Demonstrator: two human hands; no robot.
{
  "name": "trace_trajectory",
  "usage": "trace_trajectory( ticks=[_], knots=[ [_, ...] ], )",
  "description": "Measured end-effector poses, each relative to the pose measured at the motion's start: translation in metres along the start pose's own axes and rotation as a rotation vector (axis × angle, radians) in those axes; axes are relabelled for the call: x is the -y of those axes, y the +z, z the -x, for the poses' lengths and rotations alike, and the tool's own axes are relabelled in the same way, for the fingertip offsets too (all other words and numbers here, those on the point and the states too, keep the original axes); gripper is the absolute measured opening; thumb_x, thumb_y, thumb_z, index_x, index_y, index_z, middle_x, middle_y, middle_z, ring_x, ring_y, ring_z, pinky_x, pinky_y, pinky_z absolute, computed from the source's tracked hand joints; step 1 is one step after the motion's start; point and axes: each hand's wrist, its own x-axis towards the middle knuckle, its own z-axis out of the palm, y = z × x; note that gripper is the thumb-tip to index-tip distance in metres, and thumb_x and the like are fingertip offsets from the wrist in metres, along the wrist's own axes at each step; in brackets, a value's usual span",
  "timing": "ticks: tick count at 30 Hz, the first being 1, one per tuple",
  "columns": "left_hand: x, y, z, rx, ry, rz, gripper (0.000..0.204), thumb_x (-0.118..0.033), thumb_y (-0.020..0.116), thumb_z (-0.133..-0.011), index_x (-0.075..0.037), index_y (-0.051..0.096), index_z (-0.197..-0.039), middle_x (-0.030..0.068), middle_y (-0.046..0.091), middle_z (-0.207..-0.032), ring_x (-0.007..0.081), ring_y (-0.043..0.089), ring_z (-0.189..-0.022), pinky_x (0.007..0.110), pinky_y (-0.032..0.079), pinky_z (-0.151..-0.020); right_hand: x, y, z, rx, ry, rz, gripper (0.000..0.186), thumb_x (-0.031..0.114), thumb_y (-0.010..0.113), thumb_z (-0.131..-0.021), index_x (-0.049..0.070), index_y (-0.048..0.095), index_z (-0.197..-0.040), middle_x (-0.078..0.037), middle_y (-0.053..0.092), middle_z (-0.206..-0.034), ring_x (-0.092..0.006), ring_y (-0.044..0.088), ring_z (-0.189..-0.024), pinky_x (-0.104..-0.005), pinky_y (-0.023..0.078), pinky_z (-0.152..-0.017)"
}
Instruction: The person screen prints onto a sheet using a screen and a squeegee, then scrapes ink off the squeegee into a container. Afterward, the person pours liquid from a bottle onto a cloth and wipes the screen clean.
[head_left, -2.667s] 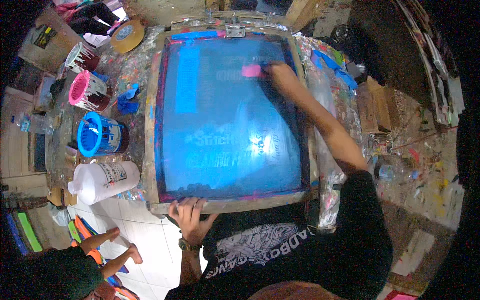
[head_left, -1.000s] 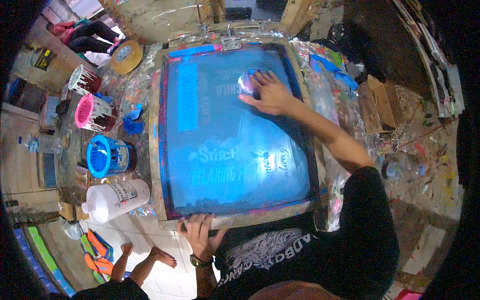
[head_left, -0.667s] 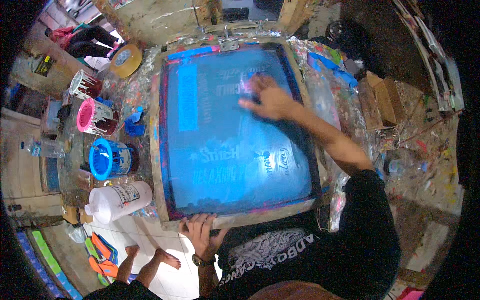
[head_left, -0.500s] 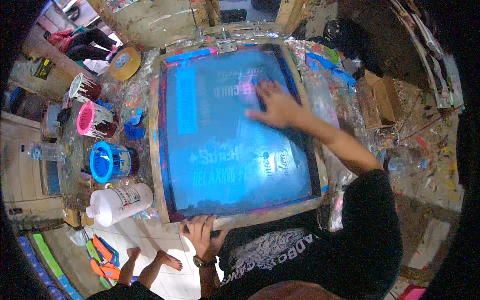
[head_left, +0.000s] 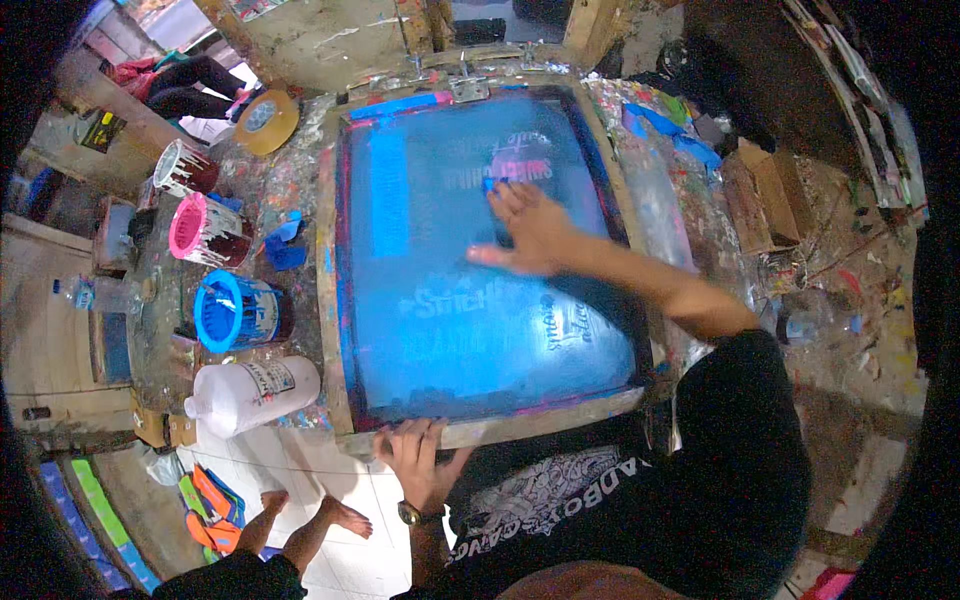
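Note:
A wooden-framed printing screen (head_left: 490,430) lies on the worktable, with blue mesh (head_left: 450,245) and pale stencilled lettering inside it. My left hand (head_left: 415,465) curls its fingers over the near edge of that frame, left of its middle. Over the upper right part of the mesh, my right hand (head_left: 530,230) presses its fingertips down, thumb stretched out to the left. A small blue piece (head_left: 493,184) pokes out from under those fingertips; its material is unclear. A lighter, pinkish patch (head_left: 515,155) of lettering shows just beyond them. Blue tape (head_left: 390,200) runs along the left of the mesh.
Left of the screen stand a white bottle (head_left: 255,395), a blue paint tub (head_left: 235,310), a pink one (head_left: 205,230), a white one (head_left: 185,168) and a tape roll (head_left: 268,122). A cardboard box (head_left: 765,200) sits right. Another person's feet (head_left: 345,517) show at lower left.
My right hand has moved slightly left and nearer across the mesh, the small blue piece shifting with it. My left hand stays on the frame. The whole view has shifted slightly.

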Motion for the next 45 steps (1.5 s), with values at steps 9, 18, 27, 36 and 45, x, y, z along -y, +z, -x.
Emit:
trace_trajectory(
  ticks=[9,18,27,36,45],
  knots=[
    [-0.001,0.002,0.008,0.006,-0.031,0.010,0.051,-0.039,0.087,-0.060,-0.013,0.068,-0.100,0.0040,0.063,-0.103,0.0254,0.058,-0.103,0.055,0.026,-0.103,-0.009,0.001,0.002,-0.111,0.053,-0.121,0.101,0.078,0.044,-0.083,-0.015,0.052,-0.122,-0.035,0.051,-0.129,-0.0482,0.048,-0.122,-0.0523,0.039,-0.103],
    [-0.004,0.004,0.000,-0.007,-0.004,0.027,0.053,-0.034,0.089,-0.059,-0.012,0.068,-0.103,0.0028,0.063,-0.103,0.0220,0.058,-0.102,0.052,0.028,-0.102,-0.055,0.009,0.009,-0.167,0.054,-0.076,0.097,0.075,0.036,-0.088,-0.007,0.041,-0.140,-0.029,0.038,-0.146,-0.0410,0.036,-0.137,-0.0503,0.027,-0.115],
    [-0.004,-0.007,-0.002,0.019,0.000,0.042,0.054,-0.036,0.087,-0.062,-0.012,0.067,-0.106,0.0025,0.063,-0.103,0.0203,0.058,-0.101,0.051,0.028,-0.101,0.054,-0.003,-0.067,-0.147,-0.451,-0.220,0.079,0.065,0.051,-0.087,-0.005,0.055,-0.123,-0.027,0.054,-0.127,-0.0409,0.049,-0.123,-0.0510,0.035,-0.108],
    [-0.005,-0.011,-0.004,0.048,0.008,0.043,0.050,-0.034,0.085,-0.065,-0.012,0.067,-0.105,0.0015,0.063,-0.106,0.0187,0.060,-0.099,0.049,0.031,-0.098,0.039,0.008,-0.118,-0.263,-0.655,-0.107,0.071,0.060,0.051,-0.091,-0.003,0.056,-0.124,-0.025,0.056,-0.129,-0.0383,0.054,-0.119,-0.0491,0.037,-0.107],
    [-0.005,-0.011,-0.008,0.047,0.035,0.049,0.048,-0.036,0.085,-0.065,-0.013,0.066,-0.104,0.0011,0.062,-0.107,0.0188,0.059,-0.099,0.049,0.030,-0.098,0.014,-0.007,-0.164,-0.075,-0.769,-0.080,0.071,0.058,0.044,-0.095,0.003,0.046,-0.140,-0.019,0.045,-0.145,-0.0318,0.041,-0.136,-0.0496,0.024,-0.117]
  ],
)
